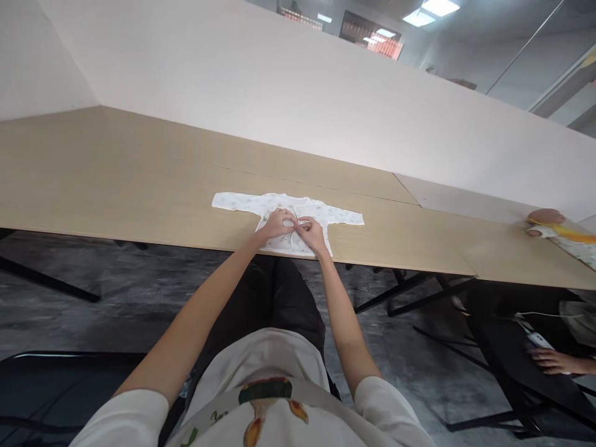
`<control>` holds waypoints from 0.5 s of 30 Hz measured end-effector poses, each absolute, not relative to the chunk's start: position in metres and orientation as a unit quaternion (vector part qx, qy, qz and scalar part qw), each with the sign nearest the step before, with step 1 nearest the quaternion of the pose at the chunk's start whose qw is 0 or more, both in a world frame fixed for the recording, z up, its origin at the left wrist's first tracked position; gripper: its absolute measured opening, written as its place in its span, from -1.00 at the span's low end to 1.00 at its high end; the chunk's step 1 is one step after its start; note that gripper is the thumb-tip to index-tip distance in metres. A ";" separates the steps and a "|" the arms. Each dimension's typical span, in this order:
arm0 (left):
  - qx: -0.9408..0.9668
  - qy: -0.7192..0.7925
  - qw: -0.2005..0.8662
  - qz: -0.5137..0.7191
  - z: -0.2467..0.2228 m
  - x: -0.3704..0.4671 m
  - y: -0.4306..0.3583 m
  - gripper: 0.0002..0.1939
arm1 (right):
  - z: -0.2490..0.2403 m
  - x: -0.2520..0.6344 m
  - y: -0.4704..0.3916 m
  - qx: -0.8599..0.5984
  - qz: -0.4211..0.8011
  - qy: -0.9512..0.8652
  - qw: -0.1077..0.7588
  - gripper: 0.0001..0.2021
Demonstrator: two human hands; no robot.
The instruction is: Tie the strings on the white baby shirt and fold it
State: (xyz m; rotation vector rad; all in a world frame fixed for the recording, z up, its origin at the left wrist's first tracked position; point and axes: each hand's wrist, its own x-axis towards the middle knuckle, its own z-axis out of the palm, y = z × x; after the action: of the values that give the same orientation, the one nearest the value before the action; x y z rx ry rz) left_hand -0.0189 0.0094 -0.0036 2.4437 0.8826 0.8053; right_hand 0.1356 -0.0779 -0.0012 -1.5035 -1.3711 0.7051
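Observation:
A small white patterned baby shirt (273, 203) lies spread on the wooden table (153, 180), its sleeves stretched out to both sides and its lower edge close to the table's front edge. My left hand (279, 223) and my right hand (311, 233) meet over the middle of its front. The fingers of both hands are pinched on the shirt's front opening, with the fingertips almost touching. Exactly what lies between the fingertips is too small to make out.
A white partition (288, 93) runs behind the table. At the far right lies a doll (546, 216) in yellow and patterned cloth. Black chairs (65, 385) stand at lower left and right; another person's hand (552, 360) rests beside a phone at right.

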 end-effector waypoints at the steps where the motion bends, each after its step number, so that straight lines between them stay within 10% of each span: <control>1: 0.879 0.317 0.209 0.288 -0.004 -0.019 0.010 -0.87 | -0.001 0.135 -0.078 -0.615 0.291 -0.558 0.475 -0.67; 15: 0.860 0.329 0.226 0.317 -0.002 -0.019 0.005 -0.81 | 0.000 0.136 -0.075 -0.652 0.265 -0.534 0.469 -0.75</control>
State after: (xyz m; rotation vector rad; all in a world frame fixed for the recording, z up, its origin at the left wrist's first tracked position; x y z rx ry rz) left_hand -0.0188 0.0050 -0.0024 2.3712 0.9081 0.8749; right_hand 0.1361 -0.0750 -0.0003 -1.5984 -1.3087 0.6498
